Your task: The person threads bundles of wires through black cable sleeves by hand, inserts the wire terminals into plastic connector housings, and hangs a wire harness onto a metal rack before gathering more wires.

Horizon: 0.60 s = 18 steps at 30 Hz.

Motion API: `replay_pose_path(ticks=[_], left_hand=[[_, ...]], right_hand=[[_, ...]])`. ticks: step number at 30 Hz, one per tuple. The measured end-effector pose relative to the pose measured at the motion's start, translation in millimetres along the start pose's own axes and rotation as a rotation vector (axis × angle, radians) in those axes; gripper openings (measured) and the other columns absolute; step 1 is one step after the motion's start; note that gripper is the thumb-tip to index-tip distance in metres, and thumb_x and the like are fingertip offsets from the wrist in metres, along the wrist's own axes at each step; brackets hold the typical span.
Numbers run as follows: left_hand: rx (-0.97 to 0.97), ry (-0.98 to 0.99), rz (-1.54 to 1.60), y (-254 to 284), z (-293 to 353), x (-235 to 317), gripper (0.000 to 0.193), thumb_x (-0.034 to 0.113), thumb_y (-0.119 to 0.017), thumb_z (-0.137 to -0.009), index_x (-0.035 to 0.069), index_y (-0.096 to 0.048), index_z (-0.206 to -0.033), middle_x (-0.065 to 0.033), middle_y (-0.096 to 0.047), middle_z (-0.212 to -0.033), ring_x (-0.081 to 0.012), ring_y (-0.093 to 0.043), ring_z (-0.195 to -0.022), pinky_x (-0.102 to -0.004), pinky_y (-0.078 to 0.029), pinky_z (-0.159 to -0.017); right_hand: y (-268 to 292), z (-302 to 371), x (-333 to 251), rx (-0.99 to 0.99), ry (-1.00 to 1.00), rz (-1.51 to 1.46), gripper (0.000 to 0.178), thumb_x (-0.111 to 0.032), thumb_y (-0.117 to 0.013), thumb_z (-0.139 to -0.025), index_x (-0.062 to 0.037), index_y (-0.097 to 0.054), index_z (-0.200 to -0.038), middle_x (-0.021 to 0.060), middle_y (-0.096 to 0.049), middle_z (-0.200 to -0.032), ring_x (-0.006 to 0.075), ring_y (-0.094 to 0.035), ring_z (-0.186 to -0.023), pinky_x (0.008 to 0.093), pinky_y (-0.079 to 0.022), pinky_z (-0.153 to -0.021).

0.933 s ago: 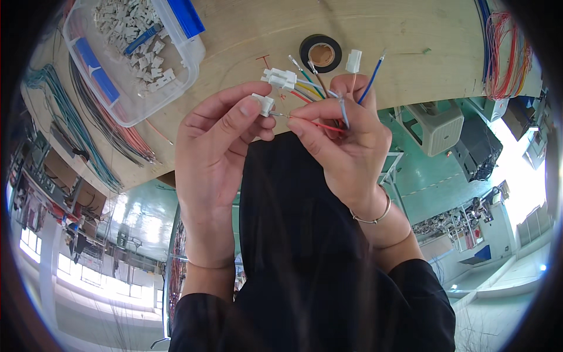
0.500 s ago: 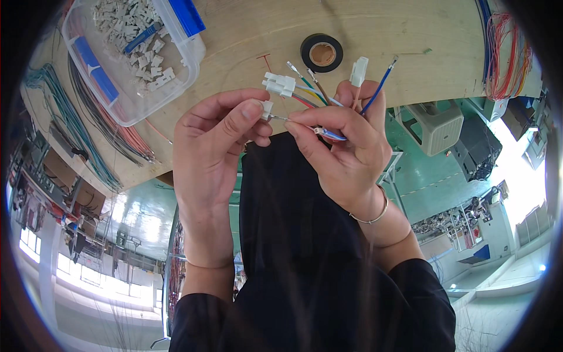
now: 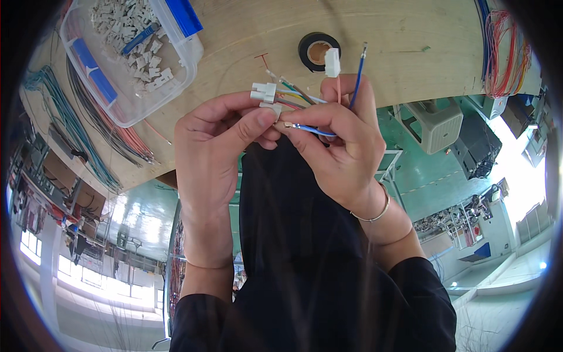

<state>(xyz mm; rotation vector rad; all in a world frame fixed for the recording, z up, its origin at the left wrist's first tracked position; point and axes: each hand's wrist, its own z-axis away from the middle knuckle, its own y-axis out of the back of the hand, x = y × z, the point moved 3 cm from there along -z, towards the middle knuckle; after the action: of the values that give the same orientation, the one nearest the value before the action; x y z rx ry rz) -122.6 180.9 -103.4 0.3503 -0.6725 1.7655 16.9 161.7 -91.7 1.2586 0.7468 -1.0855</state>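
My left hand (image 3: 220, 132) pinches a small white connector housing (image 3: 272, 108) between thumb and fingers. Just above it is a larger white connector (image 3: 263, 92) with several coloured wires running toward my right hand. My right hand (image 3: 346, 138) is closed around the bundle of wires, its thumb and index fingertips right against the small housing. A blue wire (image 3: 316, 130) with a metal terminal lies across those fingers. Above the right hand stick up another white connector (image 3: 332, 63) on a pink wire and a dark blue wire (image 3: 358, 73) with a bare terminal. The fingertips hide the wire end at the housing.
A roll of black tape (image 3: 319, 51) lies on the wooden table (image 3: 399, 58) beyond my hands. At the left are a clear bin (image 3: 190, 76) of white connectors and bundled wires (image 3: 76, 126). More wire bundles (image 3: 501, 53) lie far right, above a beige stool (image 3: 434, 129).
My right fingertips have moved left up to the small housing, covering the terminal seen between them before. The wires and the connector on the pink wire have shifted left too.
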Motion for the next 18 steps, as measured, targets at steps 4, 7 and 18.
replay_pose_path(ticks=[4,7,18], left_hand=[[-0.027,0.003,-0.023,0,0,2,0.017,0.0,-0.062,-0.072,-0.007,-0.057,-0.087,-0.0122,-0.061,-0.075,-0.0139,-0.057,-0.059,-0.0218,-0.047,-0.056],[-0.001,-0.053,-0.096,-2,0,2,0.016,0.0,-0.06,-0.073,-0.006,-0.057,-0.087,-0.0111,-0.06,-0.076,-0.0118,-0.056,-0.061,-0.0208,-0.046,-0.056],[0.031,-0.396,-0.26,-17,14,6,0.03,-0.004,-0.051,-0.078,-0.004,-0.048,-0.109,-0.0073,-0.053,-0.089,-0.0072,-0.05,-0.07,-0.0163,-0.043,-0.057]], right_hand=[[-2,-2,5,-0.026,-0.024,-0.054,0.019,-0.002,-0.072,-0.056,-0.0038,-0.063,-0.072,0.0072,-0.042,-0.079,0.0147,-0.044,-0.074,0.0205,-0.038,-0.06],[-5,-3,10,-0.033,-0.046,-0.03,0.016,-0.007,-0.071,-0.06,-0.0024,-0.062,-0.072,0.0068,-0.043,-0.079,0.0136,-0.043,-0.071,0.019,-0.037,-0.058],[0,-2,12,-0.162,-0.011,-0.066,0.013,-0.011,-0.057,-0.077,-0.0002,-0.062,-0.081,0.0066,-0.04,-0.083,0.0139,-0.038,-0.074,0.0209,-0.033,-0.061]])
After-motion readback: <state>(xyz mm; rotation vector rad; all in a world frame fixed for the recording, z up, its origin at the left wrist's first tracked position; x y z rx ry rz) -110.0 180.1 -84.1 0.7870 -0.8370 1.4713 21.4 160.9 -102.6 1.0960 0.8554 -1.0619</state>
